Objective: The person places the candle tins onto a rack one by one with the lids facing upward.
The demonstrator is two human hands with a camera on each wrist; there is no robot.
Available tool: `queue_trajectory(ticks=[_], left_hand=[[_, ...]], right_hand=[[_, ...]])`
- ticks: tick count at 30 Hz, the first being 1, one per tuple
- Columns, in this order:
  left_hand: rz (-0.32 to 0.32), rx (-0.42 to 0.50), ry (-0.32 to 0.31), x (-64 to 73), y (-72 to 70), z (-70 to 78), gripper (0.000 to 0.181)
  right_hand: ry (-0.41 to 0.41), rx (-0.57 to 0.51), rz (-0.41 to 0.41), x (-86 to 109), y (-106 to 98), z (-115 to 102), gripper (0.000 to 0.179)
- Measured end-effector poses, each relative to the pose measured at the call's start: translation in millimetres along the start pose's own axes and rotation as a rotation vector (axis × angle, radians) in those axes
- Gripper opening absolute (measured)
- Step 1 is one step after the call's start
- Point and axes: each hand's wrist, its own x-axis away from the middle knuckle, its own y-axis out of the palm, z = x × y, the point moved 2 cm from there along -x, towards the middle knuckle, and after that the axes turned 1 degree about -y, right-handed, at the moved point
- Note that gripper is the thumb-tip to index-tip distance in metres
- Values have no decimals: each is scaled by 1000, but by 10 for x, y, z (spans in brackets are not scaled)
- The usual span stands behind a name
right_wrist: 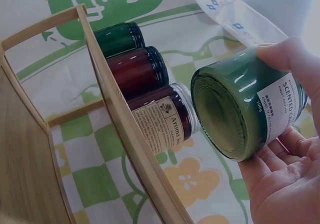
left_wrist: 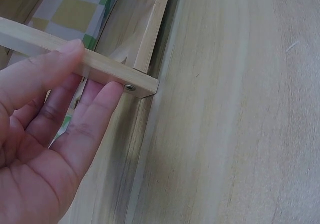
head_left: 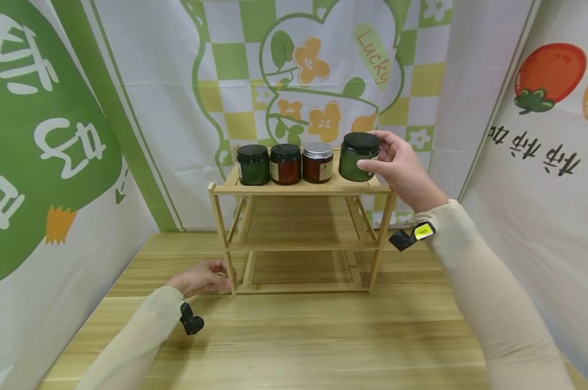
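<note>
My right hand [head_left: 405, 173] grips a green glass scented candle jar [head_left: 353, 163] with a black lid, at the right end of a wooden rack's top shelf. In the right wrist view the jar [right_wrist: 227, 104] is tilted, its base showing and raised off the shelf, with thumb and fingers round its sides. To its left stand an amber jar with a silver lid [head_left: 318, 163], an amber jar with a black lid [head_left: 286, 164] and a green jar with a black lid [head_left: 253, 166]. Low down, my left hand [head_left: 202, 277] pinches the front left post [left_wrist: 107, 68] of the rack.
The three-level rack [head_left: 299, 189] stands on a wood-grain table [head_left: 323, 336]. Behind it hangs a green and white printed cloth [head_left: 240, 59]. More printed cloth covers the left side [head_left: 21, 162] and the right side [head_left: 533, 189].
</note>
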Motion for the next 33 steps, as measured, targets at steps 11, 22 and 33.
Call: queue_trajectory(ticks=[11, 22, 33], left_hand=[[13, -18, -13, -35, -7, -52, 24], [20, -17, -12, -35, -13, -39, 26], [24, -16, -16, -23, -9, -29, 24]], right_hand=[[41, 38, 50, -144, -41, 38, 52], [95, 23, 90, -247, -118, 49, 50], [176, 101, 108, -307, -128, 84, 55]])
